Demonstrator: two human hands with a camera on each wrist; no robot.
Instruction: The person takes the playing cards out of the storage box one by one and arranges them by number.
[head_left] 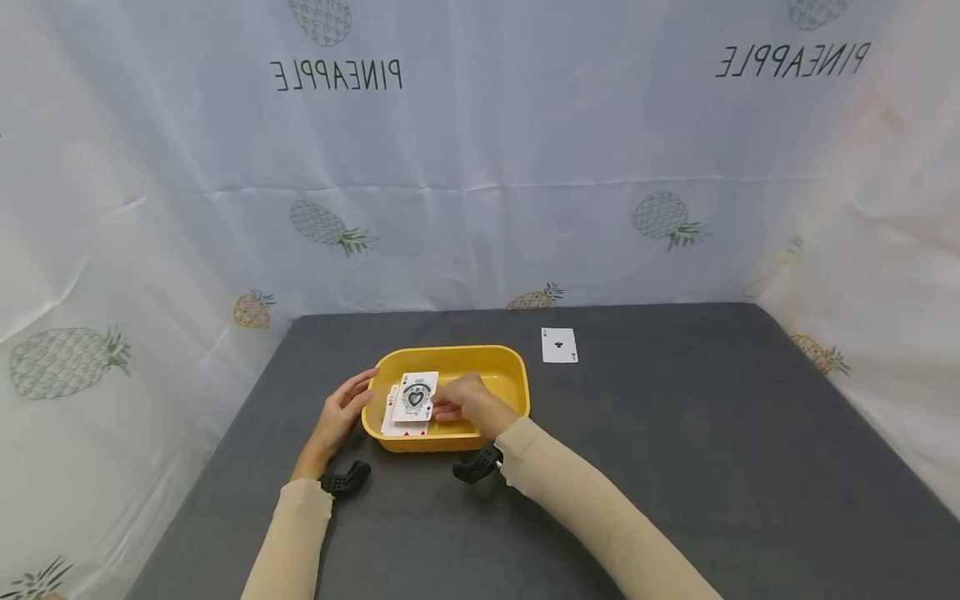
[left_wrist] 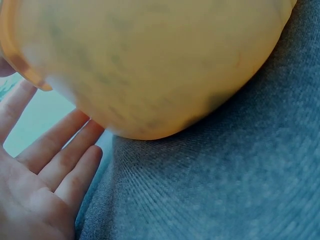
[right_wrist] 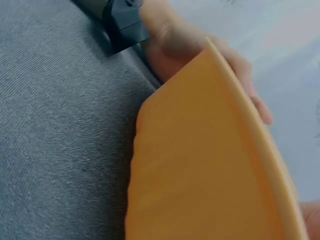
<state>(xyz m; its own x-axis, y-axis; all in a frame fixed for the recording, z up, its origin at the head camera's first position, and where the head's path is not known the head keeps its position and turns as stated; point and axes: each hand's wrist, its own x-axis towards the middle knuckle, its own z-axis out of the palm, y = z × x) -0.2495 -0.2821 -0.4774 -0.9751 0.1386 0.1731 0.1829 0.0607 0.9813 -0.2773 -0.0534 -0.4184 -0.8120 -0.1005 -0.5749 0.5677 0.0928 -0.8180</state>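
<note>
Nearest the camera, two cream sleeves reach forward over the grey table, each wrist carrying a black camera mount.

The left hand lies with fingers straight and relaxed against the left outer wall of the yellow tub, holding nothing; the left wrist view confirms flat fingers alongside the tub's rounded wall, close to it, though actual contact cannot be confirmed there.

The right hand is inside the tub, fingers curled and pinching the right edge of the ace of spades, which sits face up and raised slightly over a second card with red corner marks lying at the tub's left end. The grip appears to be at the card's edge only; the fingertips are too small to judge further.

Assessment: the lift goes best if the pinch stays on the top card alone, the card kept flat and clear of the rim, with the left hand steadying the tub against sliding.

Further off, a single ace of clubs lies face up on the table, well apart from both hands. A pineapple-print sheet closes the background.
</note>
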